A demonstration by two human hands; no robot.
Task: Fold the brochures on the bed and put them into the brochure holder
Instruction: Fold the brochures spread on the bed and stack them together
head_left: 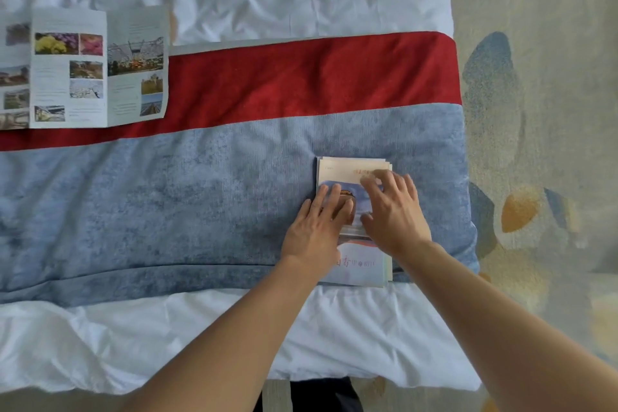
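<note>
Both hands, left (316, 227) and right (394, 211), press flat, released, on the folded brochure (354, 264) near the bed's (234, 204) right edge; uneven pressure could skew the crease; holder unseen.

Unfolded brochure (83, 67) cut by left edge; folded brochure (354, 174) partly under hands.

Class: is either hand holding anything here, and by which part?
Nothing is gripped. Both hands, left and right, press flat on the middle of the folded brochure lying on the bed.
</note>
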